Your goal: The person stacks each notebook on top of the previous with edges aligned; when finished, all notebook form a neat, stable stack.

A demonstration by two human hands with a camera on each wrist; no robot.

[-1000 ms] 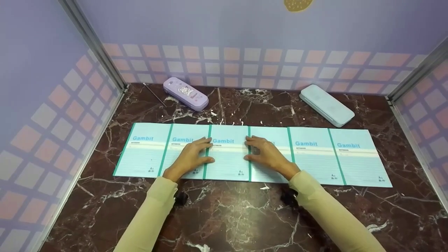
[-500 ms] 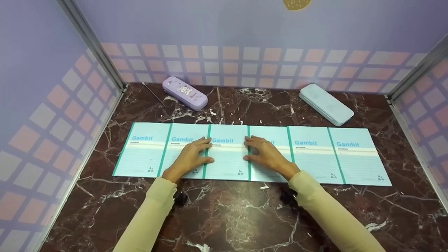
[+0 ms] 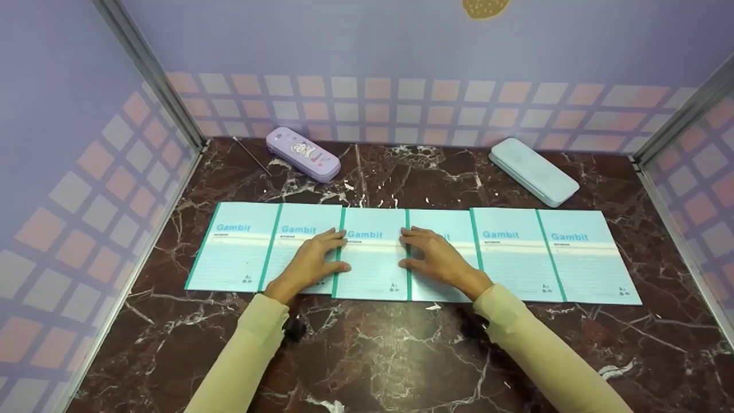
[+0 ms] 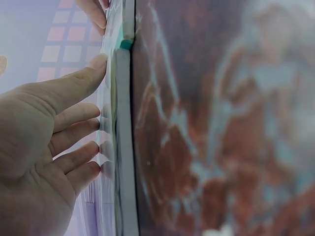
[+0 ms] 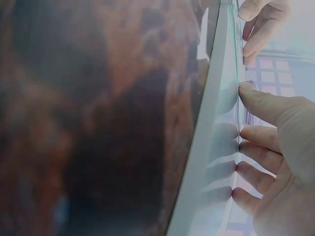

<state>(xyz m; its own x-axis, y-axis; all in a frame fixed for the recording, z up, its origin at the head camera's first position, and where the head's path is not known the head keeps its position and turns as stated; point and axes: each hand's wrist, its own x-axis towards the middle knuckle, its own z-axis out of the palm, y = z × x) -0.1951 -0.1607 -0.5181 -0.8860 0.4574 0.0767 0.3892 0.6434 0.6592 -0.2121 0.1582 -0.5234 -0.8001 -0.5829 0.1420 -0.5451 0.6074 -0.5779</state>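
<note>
Several pale blue-green "Gambit" notebooks with green spines lie side by side in a row. My left hand rests fingertips and thumb across the joint of the second notebook from the left's neighbour and the third notebook. On the fourth notebook, my right hand lies with its fingertips along the green spine. In the left wrist view, the left thumb and fingers touch the cover from above. The right wrist view has the right fingertips pressed against the cover. Neither hand grips anything.
Behind the row lie a purple pencil case, a pale blue pencil case and a thin dark stick. White scraps dot the dark marble table. Checkered panels enclose the back and sides.
Both hands have slid slightly toward the person. The third and fourth notebooks have come along, now sitting a little nearer than their neighbours.
</note>
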